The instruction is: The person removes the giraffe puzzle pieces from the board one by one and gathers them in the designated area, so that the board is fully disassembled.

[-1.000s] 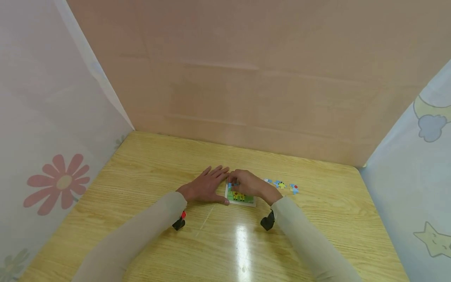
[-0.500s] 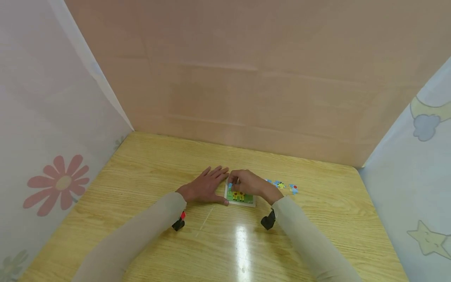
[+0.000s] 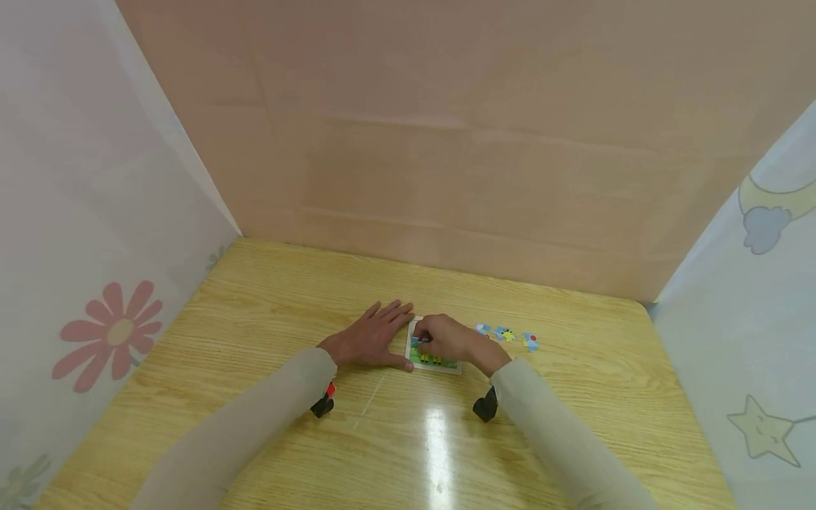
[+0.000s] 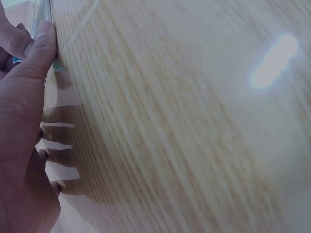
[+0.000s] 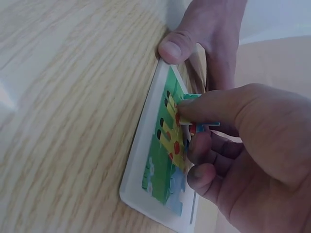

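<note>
Nearest the person, two pale sleeves reach in over the wood-grain table, with a long streak of glare between them and a chunky black gadget at the right cuff. Bit farther in there's the puzzle board, lying flat, white rim, green picture with yellow legs. The left hand is planted on the table just left of it, fingers spread and not clamped on anything, thumb up against the board's near left corner. Right hand's grip is together on a small puzzle piece, pinched by thumb and fingers right over the board, mostly hidden tbh. A few loose pieces sit off to the right, slightly farther out. Way at the far side, just a big tan cloth.
</note>
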